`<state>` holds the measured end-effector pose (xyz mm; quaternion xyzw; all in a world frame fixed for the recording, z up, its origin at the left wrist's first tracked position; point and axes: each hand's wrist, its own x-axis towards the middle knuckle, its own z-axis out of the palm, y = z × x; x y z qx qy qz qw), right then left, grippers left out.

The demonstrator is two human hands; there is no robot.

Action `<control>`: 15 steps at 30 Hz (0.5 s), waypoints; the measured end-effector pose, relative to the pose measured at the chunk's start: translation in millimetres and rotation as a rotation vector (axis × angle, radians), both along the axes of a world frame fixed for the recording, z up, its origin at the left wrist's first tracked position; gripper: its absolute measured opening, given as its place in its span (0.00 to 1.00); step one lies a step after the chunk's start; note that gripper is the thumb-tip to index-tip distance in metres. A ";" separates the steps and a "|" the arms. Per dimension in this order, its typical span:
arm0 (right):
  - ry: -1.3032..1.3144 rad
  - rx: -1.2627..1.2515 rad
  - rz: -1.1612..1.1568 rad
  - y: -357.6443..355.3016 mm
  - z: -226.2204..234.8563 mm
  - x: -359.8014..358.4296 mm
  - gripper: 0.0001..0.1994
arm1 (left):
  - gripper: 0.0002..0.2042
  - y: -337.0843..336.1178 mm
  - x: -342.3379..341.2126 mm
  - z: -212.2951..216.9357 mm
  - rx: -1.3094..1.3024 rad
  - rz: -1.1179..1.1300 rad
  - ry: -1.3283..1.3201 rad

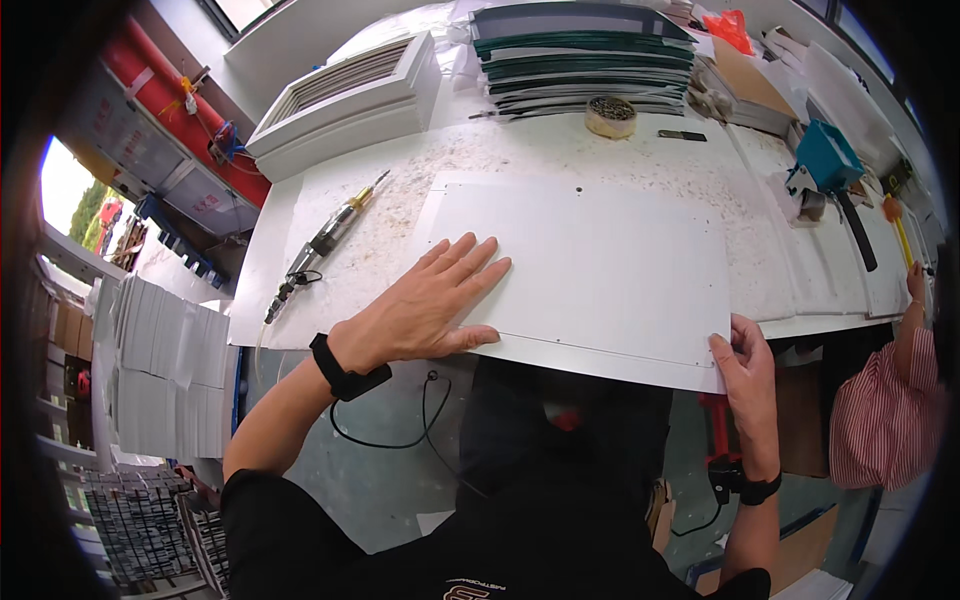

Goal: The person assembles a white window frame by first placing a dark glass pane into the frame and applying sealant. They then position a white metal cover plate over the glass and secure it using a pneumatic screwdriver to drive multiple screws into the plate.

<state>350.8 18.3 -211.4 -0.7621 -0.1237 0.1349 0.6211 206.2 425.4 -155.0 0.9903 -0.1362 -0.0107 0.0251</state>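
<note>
A large white sheet panel point(590, 270) lies flat on the speckled white workbench point(560, 150), its near edge overhanging the bench. My left hand point(430, 305) rests palm down on the panel's near left corner, fingers spread. My right hand point(742, 352) pinches the panel's near right corner from below the edge. Both wrists wear black bands.
A pneumatic screwdriver point(325, 240) with a hose lies left of the panel. Behind it stand a white louvred grille point(350, 95), a stack of dark sheets point(585, 60), a tape roll point(611, 116) and a teal tool point(828, 160). Another person in a striped sleeve point(885, 410) stands at right.
</note>
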 end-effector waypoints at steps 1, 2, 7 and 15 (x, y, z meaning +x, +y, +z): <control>-0.033 -0.057 0.015 -0.8 4.0 13.2 0.21 | 0.40 4.9 -10.2 -4.1 -0.019 0.014 -0.006; -0.067 -0.112 0.028 1.1 8.5 29.1 0.21 | 0.40 10.6 -17.0 -6.9 -0.037 0.027 -0.012; -0.340 -0.475 0.109 30.8 17.1 113.9 0.22 | 0.37 21.4 -36.3 -19.3 -0.118 0.081 -0.154; -0.574 -1.009 0.196 67.7 60.1 132.4 0.23 | 0.34 12.1 -37.0 -26.9 -0.101 0.152 -0.227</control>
